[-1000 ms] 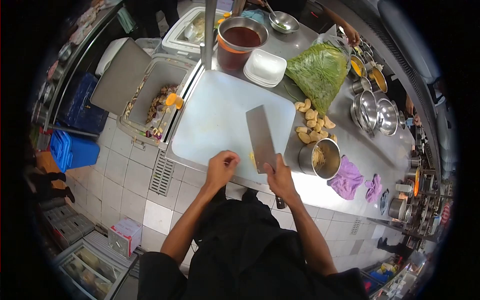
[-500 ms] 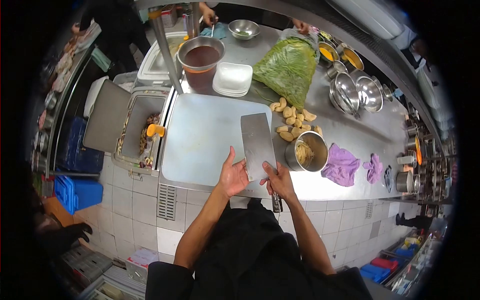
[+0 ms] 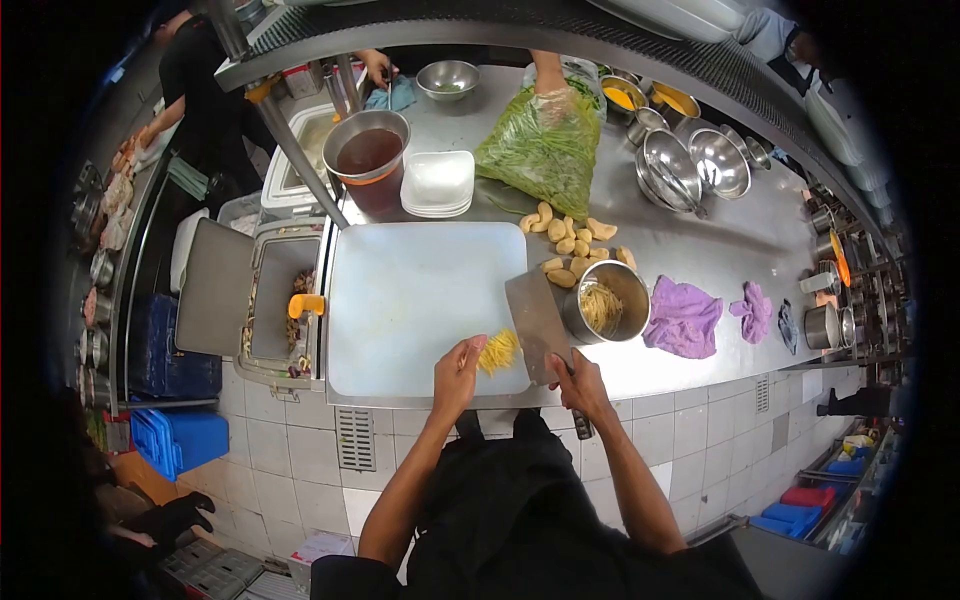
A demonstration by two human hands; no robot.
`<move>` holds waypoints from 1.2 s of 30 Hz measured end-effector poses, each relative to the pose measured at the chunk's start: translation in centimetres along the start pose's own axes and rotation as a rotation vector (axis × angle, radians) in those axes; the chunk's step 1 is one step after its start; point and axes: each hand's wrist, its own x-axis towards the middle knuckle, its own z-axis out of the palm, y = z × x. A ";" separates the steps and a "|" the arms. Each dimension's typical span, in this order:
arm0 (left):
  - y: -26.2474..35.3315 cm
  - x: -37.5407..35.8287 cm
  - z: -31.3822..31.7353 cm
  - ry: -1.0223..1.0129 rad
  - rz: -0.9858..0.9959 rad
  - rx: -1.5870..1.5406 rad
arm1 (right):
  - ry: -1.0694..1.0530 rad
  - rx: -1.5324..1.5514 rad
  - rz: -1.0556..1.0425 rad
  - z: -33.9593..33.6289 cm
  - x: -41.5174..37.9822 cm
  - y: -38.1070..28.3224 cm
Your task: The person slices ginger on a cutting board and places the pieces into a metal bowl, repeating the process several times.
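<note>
From here, a round steel pot [image 3: 636, 300] holds pale strands [image 3: 601, 308]. The right hand [image 3: 581, 386] grips a broad metal cleaver [image 3: 537, 322]; the left hand [image 3: 456, 374] bunches its fingers at fine yellow shreds [image 3: 498, 352] on the white board [image 3: 420, 300], pinching or not, I can't tell.

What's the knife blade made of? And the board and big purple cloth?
Knife blade: satin metal, probably steel, grey with a dull sheen.
Board: probably smooth plastic; it's pale, with no visible wood grain.
Big purple cloth: soft-looking fabric, crumpled into folds; I can't tell which fibre.
</note>
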 end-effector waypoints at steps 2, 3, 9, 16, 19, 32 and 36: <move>-0.1 0.4 -0.1 -0.008 0.041 0.093 | -0.008 -0.001 0.016 -0.1 -0.1 0.9; -0.5 0.7 -0.3 0.012 0.073 0.143 | -0.017 -0.004 0.034 -0.1 -0.3 1.2; -1.6 1.9 -0.4 0.112 0.321 0.341 | 0.004 0.071 0.106 0.4 0.1 2.7; -3.3 1.8 2.6 0.218 0.474 0.596 | -0.056 0.155 0.103 2.3 -0.3 3.7; -2.8 1.8 3.1 0.227 0.460 0.634 | -0.092 0.147 0.118 4.7 -0.9 3.2; 0.5 2.0 6.0 0.167 0.487 0.481 | -0.136 0.239 0.023 6.7 -2.6 -0.7; 6.3 3.7 13.7 -0.013 0.613 0.442 | 0.105 0.318 0.024 -1.3 -4.4 -2.9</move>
